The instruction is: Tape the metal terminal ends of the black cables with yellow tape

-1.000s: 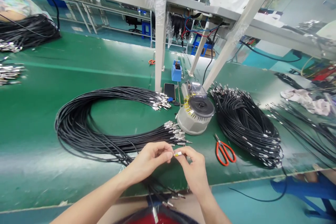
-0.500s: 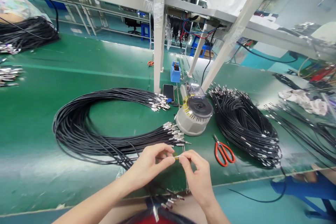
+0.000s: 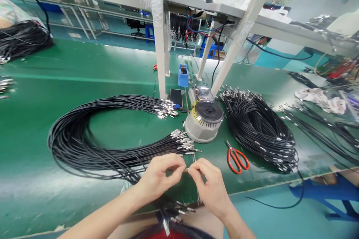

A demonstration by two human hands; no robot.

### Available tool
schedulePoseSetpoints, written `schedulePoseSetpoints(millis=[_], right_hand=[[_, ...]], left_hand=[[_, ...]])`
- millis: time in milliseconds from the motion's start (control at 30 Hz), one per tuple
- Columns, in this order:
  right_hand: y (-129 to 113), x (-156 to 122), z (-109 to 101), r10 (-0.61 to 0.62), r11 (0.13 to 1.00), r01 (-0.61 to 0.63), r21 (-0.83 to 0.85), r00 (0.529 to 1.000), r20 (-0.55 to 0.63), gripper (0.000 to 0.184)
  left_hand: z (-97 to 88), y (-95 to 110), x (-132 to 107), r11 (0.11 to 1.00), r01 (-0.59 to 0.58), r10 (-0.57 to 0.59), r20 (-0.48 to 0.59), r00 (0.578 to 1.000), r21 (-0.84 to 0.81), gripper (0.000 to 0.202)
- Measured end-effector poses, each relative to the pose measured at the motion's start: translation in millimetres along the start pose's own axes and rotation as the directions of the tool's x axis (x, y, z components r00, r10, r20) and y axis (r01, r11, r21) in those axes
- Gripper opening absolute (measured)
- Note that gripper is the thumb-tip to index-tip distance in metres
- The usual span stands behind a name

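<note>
Black cable coil [image 3: 84,153] lies on the green worktop [image 3: 70,209], just beyond the hands. The left hand [image 3: 159,176] and right hand [image 3: 212,186] work a small cable terminal [image 3: 186,169] between them, fingers [image 3: 180,165] of both clamped on it, above the worktop.

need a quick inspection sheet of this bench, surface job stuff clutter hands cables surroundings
surface: glossy green bench mat, glare near the front edge
job's things: small pale wire end, exact type too small to tell
clutter: black smartphone, small blue box, red-handled steel scissors, round grey benchtop machine, crumpled pale cloth
grippers: bare left hand and bare right hand both pinch the wire end
cables: large black cable loop with silver terminals; heaped black cable bundle
surroundings: pale metal shelf post, blue stool
</note>
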State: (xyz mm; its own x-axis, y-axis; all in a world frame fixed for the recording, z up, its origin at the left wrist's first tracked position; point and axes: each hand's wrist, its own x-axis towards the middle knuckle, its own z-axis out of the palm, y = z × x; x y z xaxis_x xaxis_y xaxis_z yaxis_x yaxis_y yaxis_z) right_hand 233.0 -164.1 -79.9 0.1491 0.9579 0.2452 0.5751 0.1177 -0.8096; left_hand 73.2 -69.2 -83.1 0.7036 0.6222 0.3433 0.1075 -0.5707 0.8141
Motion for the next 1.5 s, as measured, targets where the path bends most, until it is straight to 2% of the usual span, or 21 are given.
schedulePoseSetpoints(millis=[67, 167, 233, 333, 400, 433, 500, 567, 667, 800, 933, 1033, 1100, 1267, 1367, 1500], right_hand=[[-2, 1, 0, 0.100, 0.991, -0.102, 0.082, 0.995, 0.022, 0.024], [-1, 0, 2, 0.230, 0.946, -0.241, 0.219, 0.970, 0.072, 0.023], [2, -1, 4, 0.278, 0.913, -0.292, 0.285, 0.956, 0.087, 0.022], [8, -2, 7, 0.317, 0.877, -0.330, 0.350, 0.944, 0.094, 0.022], [11, -2, 8, 0.327, 0.863, -0.341, 0.374, 0.939, 0.101, 0.023], [12, -2, 8, 0.328, 0.859, -0.343, 0.379, 0.939, 0.105, 0.023], [13, -1, 8, 0.323, 0.862, -0.340, 0.377, 0.940, 0.108, 0.023], [11, 0, 7, 0.313, 0.874, -0.329, 0.358, 0.944, 0.103, 0.024], [6, 1, 5, 0.308, 0.905, -0.321, 0.280, 0.947, 0.091, 0.020], [-1, 0, 2, 0.304, 0.941, -0.308, 0.143, 0.951, 0.048, 0.015], [3, -5, -1, 0.327, 0.914, -0.341, 0.219, 0.940, 0.098, 0.017], [8, -10, -2, 0.353, 0.837, -0.401, 0.371, 0.915, 0.194, 0.018], [9, -13, -3, 0.338, 0.823, -0.406, 0.396, 0.912, 0.232, 0.021], [2, -18, -8, 0.289, 0.931, -0.310, 0.193, 0.948, 0.130, 0.028], [0, -19, -10, 0.235, 0.949, -0.255, 0.184, 0.964, 0.125, 0.030], [2, -19, -9, 0.207, 0.945, -0.237, 0.228, 0.967, 0.148, 0.031]], left_hand=[[0.6, -6, -5, 0.964, -0.200, 0.206, -0.019, 0.978, 0.173, 0.016], [-3.1, -16, -13, 0.788, -0.450, 0.458, 0.088, 0.885, 0.420, 0.021], [-7.0, -21, -18, 0.698, -0.545, 0.523, 0.189, 0.831, 0.465, 0.027], [-11.1, -26, -23, 0.675, -0.596, 0.551, 0.239, 0.799, 0.435, 0.034], [-12.0, -28, -27, 0.722, -0.560, 0.527, 0.200, 0.826, 0.406, 0.034], [-12.0, -28, -29, 0.773, -0.499, 0.477, 0.160, 0.864, 0.393, 0.032], [-11.9, -28, -31, 0.887, -0.311, 0.292, 0.106, 0.951, 0.342, 0.028], [-11.8, -26, -30, 0.954, -0.134, 0.103, 0.126, 0.987, 0.268, 0.021], [-11.1, -23, -26, 0.978, -0.049, 0.003, 0.220, 0.976, 0.201, 0.021], [-9.9, -19, -21, 0.987, 0.044, -0.084, 0.271, 0.959, 0.153, 0.023], [-11.2, -18, -18, 0.980, 0.137, -0.177, 0.315, 0.933, 0.147, 0.024], [-10.8, -13, -16, 0.980, 0.167, -0.194, 0.327, 0.925, 0.110, 0.026], [-8.4, -7, -14, 0.982, 0.177, -0.190, 0.345, 0.919, 0.069, 0.026], [-2.3, 8, -10, 0.981, 0.189, -0.162, 0.374, 0.913, -0.036, 0.030], [-0.8, 11, -11, 0.976, 0.208, -0.168, 0.382, 0.909, -0.065, 0.032], [4.7, 8, -16, 0.994, 0.105, -0.098, 0.293, 0.951, -0.007, 0.030]])
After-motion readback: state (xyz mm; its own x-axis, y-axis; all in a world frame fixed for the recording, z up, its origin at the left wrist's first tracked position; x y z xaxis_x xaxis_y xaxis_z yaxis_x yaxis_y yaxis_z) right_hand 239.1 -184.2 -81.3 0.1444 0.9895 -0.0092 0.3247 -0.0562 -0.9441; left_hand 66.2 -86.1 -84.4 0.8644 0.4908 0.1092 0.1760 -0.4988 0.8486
